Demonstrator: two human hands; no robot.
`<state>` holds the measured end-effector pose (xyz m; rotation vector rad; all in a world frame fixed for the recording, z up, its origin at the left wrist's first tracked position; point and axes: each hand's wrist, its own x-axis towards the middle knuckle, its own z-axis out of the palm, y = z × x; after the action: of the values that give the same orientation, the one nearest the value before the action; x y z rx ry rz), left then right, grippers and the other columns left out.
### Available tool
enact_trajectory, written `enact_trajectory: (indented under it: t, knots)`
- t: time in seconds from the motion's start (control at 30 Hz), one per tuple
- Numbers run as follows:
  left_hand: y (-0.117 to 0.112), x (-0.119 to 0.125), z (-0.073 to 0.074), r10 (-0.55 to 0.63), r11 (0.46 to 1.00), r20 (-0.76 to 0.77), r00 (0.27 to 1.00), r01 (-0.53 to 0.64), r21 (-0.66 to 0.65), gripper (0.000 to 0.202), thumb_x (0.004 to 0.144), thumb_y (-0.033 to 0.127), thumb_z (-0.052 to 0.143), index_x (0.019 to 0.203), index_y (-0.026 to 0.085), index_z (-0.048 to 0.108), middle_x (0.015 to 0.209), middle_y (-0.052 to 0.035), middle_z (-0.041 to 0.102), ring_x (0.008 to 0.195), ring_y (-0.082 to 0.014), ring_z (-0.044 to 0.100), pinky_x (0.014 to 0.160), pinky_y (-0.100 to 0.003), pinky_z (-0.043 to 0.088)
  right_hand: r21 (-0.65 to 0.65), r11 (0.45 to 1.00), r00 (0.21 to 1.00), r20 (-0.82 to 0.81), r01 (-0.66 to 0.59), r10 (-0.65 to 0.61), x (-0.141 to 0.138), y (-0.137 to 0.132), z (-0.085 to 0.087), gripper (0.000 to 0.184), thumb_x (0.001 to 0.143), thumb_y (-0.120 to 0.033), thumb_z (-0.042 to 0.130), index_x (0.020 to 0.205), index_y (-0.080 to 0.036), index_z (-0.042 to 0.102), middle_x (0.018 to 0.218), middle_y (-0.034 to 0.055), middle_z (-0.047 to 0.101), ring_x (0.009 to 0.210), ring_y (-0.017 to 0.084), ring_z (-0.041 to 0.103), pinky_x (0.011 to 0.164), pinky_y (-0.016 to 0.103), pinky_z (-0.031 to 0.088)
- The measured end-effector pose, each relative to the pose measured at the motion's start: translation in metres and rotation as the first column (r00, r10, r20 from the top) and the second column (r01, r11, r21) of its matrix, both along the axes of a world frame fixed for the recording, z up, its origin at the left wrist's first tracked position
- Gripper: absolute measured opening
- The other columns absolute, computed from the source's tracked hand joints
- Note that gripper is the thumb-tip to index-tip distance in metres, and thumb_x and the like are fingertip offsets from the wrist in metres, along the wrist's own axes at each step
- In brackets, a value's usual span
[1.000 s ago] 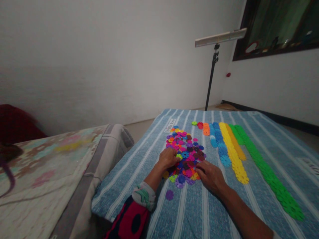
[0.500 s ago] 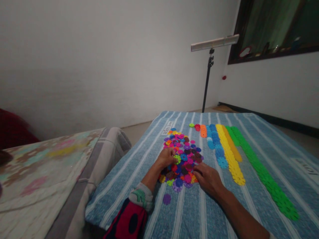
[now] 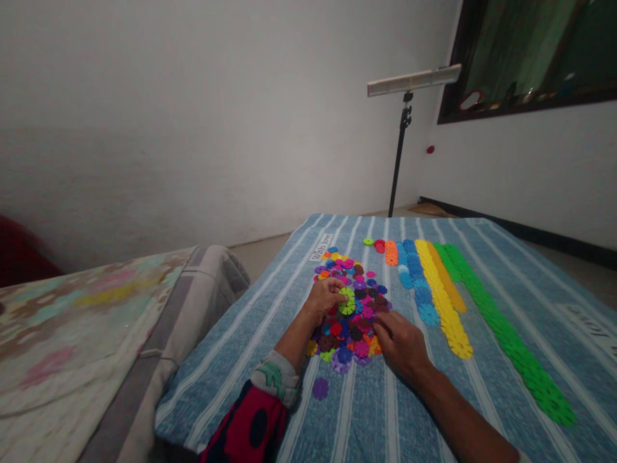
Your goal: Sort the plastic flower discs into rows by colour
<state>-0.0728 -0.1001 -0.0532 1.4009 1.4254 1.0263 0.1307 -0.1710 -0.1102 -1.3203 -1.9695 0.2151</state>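
Observation:
My left hand (image 3: 326,299) pinches a lime-green notched plastic disc (image 3: 347,301) between thumb and fingers, just above the pile. Beneath both hands lies a heap of mixed notched discs (image 3: 362,331) in purple, pink, brown, blue, orange and other colours. At the heap's right edge, my right hand (image 3: 402,341) rests low with its fingers curled together. Whatever its fingertips may hold is hidden. A lone purple disc (image 3: 320,388) lies apart, nearer to me than the heap.
Overlapping discs form rows on the striped cloth (image 3: 231,379): green (image 3: 511,341), yellow (image 3: 446,308), blue (image 3: 420,283) and short orange (image 3: 391,253). A red disc pile (image 3: 379,246) and a lime disc (image 3: 368,242) sit at the far end. A patterned bed (image 3: 87,347) stands left, a lamp stand (image 3: 398,154) behind.
My left hand has lifted the lime-green disc slightly up and right, so more of it shows. The right hand stays at the heap's edge. The view has shifted a little.

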Motion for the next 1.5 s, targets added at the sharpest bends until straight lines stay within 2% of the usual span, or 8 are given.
enact_trajectory:
  t: [0.2,0.37,0.53,0.67,0.97,1.33,1.4,1.5]
  knots:
    - [-0.001,0.013,-0.008,-0.058,0.994,0.242,0.969,0.078,-0.074,0.030,0.048,0.010,0.076,0.075,0.014,0.064,0.058,0.0043,0.061,0.052,-0.0089,0.054,0.053,-0.021,0.042,0.037,0.997,0.997,-0.050,-0.060,0.062,-0.012,0.007,0.006,0.044,0.090,-0.020,0.052,0.133,-0.021,0.054,0.126,0.0097,0.063,0.121,0.024,0.057,0.096,0.036,0.050]
    - [-0.005,0.017,-0.010,-0.062,0.994,0.314,0.947,0.087,-0.064,0.031,0.044,0.009,0.074,0.073,0.014,0.064,0.059,0.0030,0.063,0.053,-0.0090,0.055,0.053,-0.020,0.041,0.028,0.995,0.989,0.115,-0.096,0.093,-0.030,0.014,0.019,0.064,0.082,-0.010,0.056,0.144,-0.020,0.043,0.144,0.0145,0.049,0.130,0.028,0.050,0.096,0.041,0.052]
    - [-0.009,0.015,-0.004,-0.022,0.995,0.351,0.936,0.055,-0.083,0.031,0.045,0.008,0.072,0.074,0.014,0.064,0.059,0.0032,0.063,0.053,-0.0082,0.054,0.054,-0.020,0.040,-0.014,0.992,0.945,0.303,-0.128,0.126,-0.043,0.020,0.039,0.049,0.082,-0.006,0.055,0.130,-0.017,0.055,0.127,0.0143,0.059,0.112,0.027,0.060,0.088,0.037,0.053]
    - [-0.011,0.011,-0.003,0.017,0.993,0.360,0.933,0.026,-0.115,0.035,0.044,0.006,0.070,0.078,0.013,0.065,0.065,0.0016,0.065,0.056,-0.0093,0.056,0.056,-0.021,0.043,-0.049,0.991,0.934,0.331,-0.126,0.135,-0.044,0.023,0.044,0.040,0.084,-0.006,0.053,0.123,-0.015,0.058,0.114,0.0120,0.063,0.103,0.024,0.061,0.084,0.033,0.051]
    - [-0.011,0.011,-0.007,-0.003,0.995,0.386,0.923,0.042,-0.093,0.037,0.045,0.003,0.067,0.080,0.013,0.066,0.067,0.0010,0.067,0.061,-0.0106,0.059,0.059,-0.021,0.045,-0.095,0.990,0.916,0.378,-0.103,0.132,-0.046,0.027,0.045,0.033,0.086,-0.011,0.056,0.118,-0.017,0.059,0.114,0.0106,0.061,0.100,0.024,0.061,0.080,0.032,0.049]
    - [-0.012,0.004,-0.004,0.032,0.994,0.393,0.919,0.011,-0.108,0.037,0.046,0.007,0.075,0.080,0.014,0.066,0.068,0.0007,0.067,0.061,-0.0112,0.060,0.060,-0.022,0.046,-0.163,0.965,0.890,0.380,-0.205,0.253,-0.046,0.041,0.048,0.039,0.083,-0.013,0.058,0.121,-0.019,0.059,0.115,0.0099,0.061,0.097,0.023,0.062,0.076,0.031,0.047]
    - [-0.012,0.002,-0.003,0.058,0.996,0.412,0.909,-0.025,-0.085,0.039,0.046,0.010,0.079,0.083,0.014,0.066,0.074,-0.0017,0.069,0.066,-0.0135,0.063,0.065,-0.024,0.049,-0.177,0.958,0.893,0.354,-0.227,0.277,-0.041,0.053,0.051,0.034,0.084,-0.014,0.057,0.117,-0.018,0.061,0.111,0.0092,0.063,0.096,0.022,0.061,0.078,0.030,0.045]
    - [-0.007,-0.009,-0.004,0.184,0.982,0.374,0.909,-0.189,-0.023,0.037,0.052,0.019,0.080,0.086,0.014,0.066,0.077,-0.0033,0.070,0.070,-0.0157,0.064,0.068,-0.027,0.050,-0.174,0.969,0.912,0.340,-0.177,0.228,-0.030,0.086,0.057,0.024,0.086,-0.020,0.057,0.109,-0.016,0.064,0.106,0.0091,0.064,0.096,0.020,0.061,0.080,0.027,0.043]
